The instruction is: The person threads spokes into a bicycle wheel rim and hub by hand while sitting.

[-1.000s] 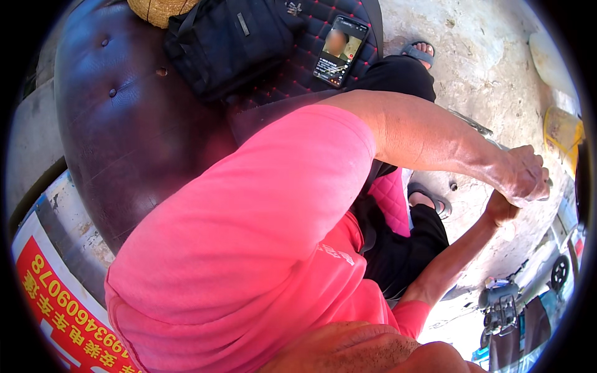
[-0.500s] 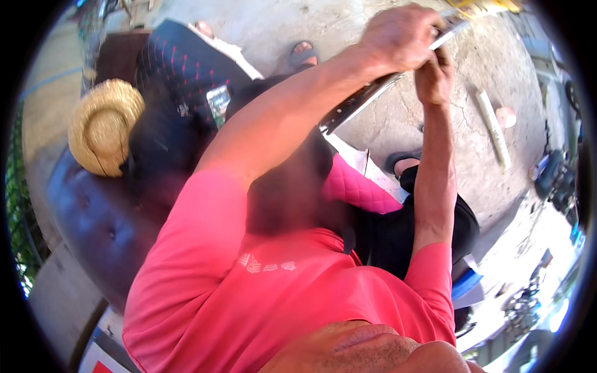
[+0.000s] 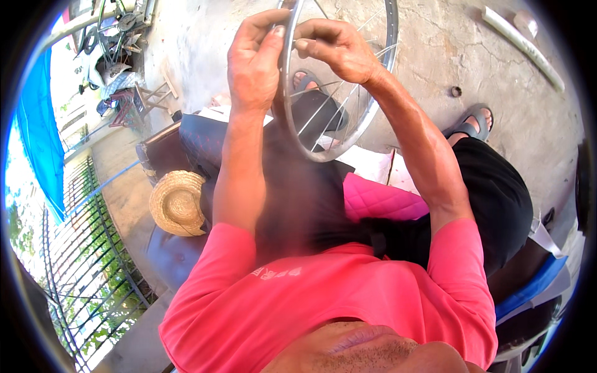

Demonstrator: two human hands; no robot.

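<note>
Wheel rim (image 3: 326, 156) between the fingers (image 3: 329, 28), hat (image 3: 179, 202) to its left, tube (image 3: 525, 48) on floor (image 3: 423, 56) rightward.

The person wears a coral-pink T-shirt (image 3: 360, 298) with short sleeves (image 3: 459, 248) and a small pale print (image 3: 280, 273) across the chest; black trousers (image 3: 494, 199); dark grey, open-toed sandals (image 3: 482, 129).

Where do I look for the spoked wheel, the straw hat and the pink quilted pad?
Spoked wheel (image 3: 323, 155): head view, lower part of its metal rim.
Straw hat (image 3: 181, 202): head view, its crown.
Pink quilted pad (image 3: 380, 200): head view, middle of its visible face.
</note>
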